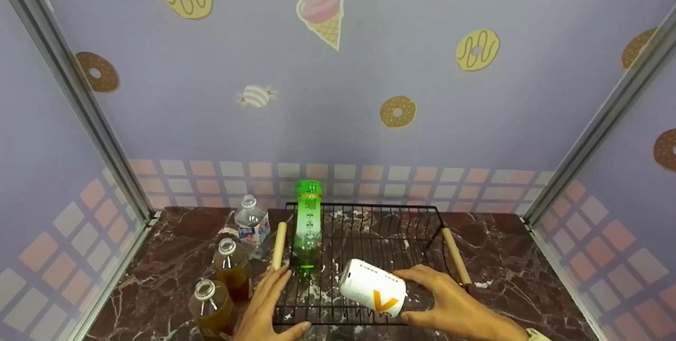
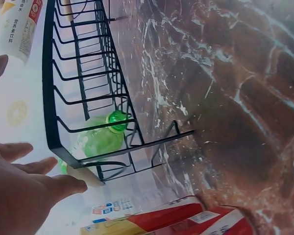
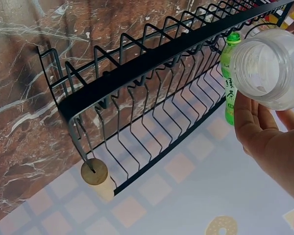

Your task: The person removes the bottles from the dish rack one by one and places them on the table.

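In the head view my right hand [image 1: 451, 301] grips a white-labelled drink bottle [image 1: 372, 287] with an orange V, tilted above the wire rack. The right wrist view shows the bottle's clear, uncapped mouth [image 3: 262, 68]. My left hand [image 1: 266, 309] has its fingers extended beside the rack's left wooden handle [image 1: 280, 246]; whether they touch it I cannot tell. Inside the black wire rack [image 1: 369, 308] lies a green tea bottle [image 1: 308, 225], its green cap [image 2: 116, 121] towards me.
Left of the rack stand two uncapped bottles of brown drink, a nearer one [image 1: 211, 309] and a farther one [image 1: 232, 272]. Behind them is a clear uncapped bottle [image 1: 252, 227]. Another wooden handle [image 1: 457, 256] is on the rack's right side. Patterned walls enclose the dark marbled surface [image 1: 507, 256].
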